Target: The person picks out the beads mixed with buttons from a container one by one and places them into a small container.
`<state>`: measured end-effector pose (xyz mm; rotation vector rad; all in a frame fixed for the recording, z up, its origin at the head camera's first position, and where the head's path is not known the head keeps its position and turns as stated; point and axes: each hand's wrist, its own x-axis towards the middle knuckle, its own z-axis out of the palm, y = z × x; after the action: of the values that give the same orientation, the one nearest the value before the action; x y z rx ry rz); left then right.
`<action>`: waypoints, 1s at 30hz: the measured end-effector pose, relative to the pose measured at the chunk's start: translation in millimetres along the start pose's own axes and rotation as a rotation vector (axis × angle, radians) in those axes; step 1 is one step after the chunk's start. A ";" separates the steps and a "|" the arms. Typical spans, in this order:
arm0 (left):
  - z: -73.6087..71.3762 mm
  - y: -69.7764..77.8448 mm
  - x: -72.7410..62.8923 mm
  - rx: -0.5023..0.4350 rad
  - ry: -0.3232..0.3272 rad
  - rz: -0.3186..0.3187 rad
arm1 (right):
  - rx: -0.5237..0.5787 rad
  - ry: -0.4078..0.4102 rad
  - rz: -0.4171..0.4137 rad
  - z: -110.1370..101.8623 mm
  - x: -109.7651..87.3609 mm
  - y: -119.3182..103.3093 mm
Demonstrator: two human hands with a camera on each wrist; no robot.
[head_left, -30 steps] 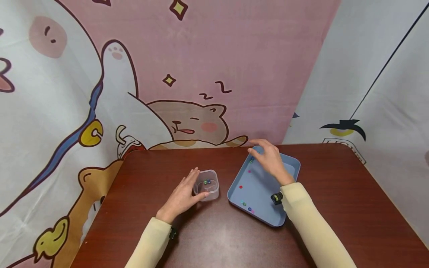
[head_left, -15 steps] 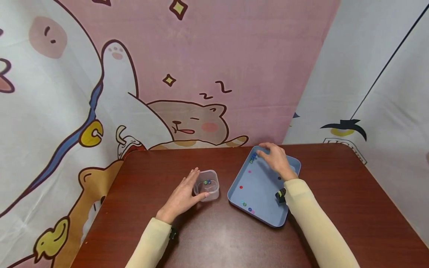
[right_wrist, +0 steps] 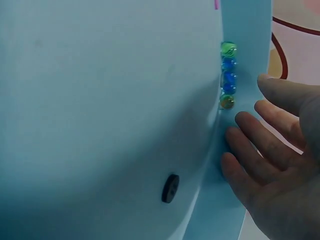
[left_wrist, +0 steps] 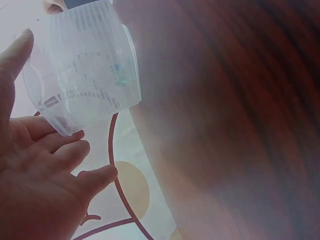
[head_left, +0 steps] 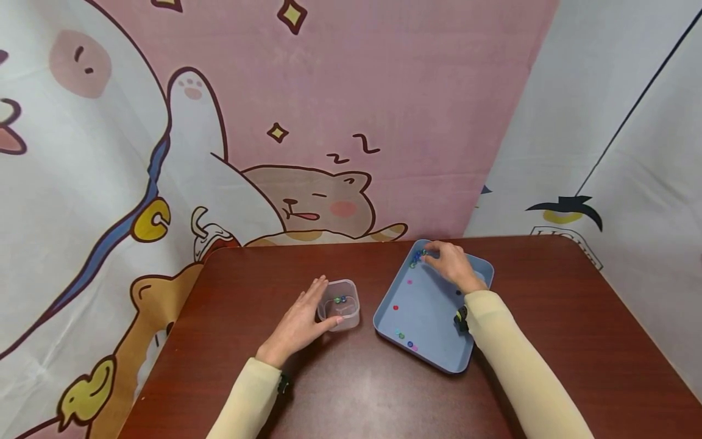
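Note:
My left hand point(head_left: 298, 320) rests at a small clear plastic container point(head_left: 351, 318), its fingers extended along the left side and the thumb at the near rim. Inside the container lie a few green and blue marbles point(head_left: 340, 299). In the left wrist view the hand lies spread beside the container wall point(left_wrist: 90, 65). My right hand point(head_left: 451, 265) reaches over the far end of a blue tray point(head_left: 428, 314). In the right wrist view its fingers are loosely extended and hold nothing, close to a row of green, blue and amber marbles point(right_wrist: 228, 75) along the tray wall.
A black button point(right_wrist: 170, 188) lies on the tray floor by the right wrist. Pink point(head_left: 409, 281) and red point(head_left: 395, 308) buttons lie along the tray's left side, with several small coloured pieces point(head_left: 410, 344) at the near edge. The brown table point(head_left: 351, 390) meets a cartoon-printed cloth behind.
My right hand has shifted to the right and down into the tray's far end, uncovering the marbles there and the black button. The left hand and the container hold still.

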<state>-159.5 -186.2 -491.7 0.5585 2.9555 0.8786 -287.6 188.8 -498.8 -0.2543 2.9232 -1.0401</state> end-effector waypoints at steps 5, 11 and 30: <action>1.0 -0.6 0.3 0.003 -0.002 0.003 | -0.030 0.011 -0.016 3.4 1.6 3.6; 1.5 0.5 -0.1 -0.008 -0.002 -0.010 | -0.058 0.003 -0.022 4.9 2.6 4.5; -0.1 1.8 0.3 -0.006 -0.007 -0.010 | -0.130 0.005 -0.098 15.0 8.1 7.0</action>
<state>-159.1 -184.8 -490.6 0.5444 2.9457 0.8826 -295.4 183.4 -514.6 -0.4020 3.0147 -0.8630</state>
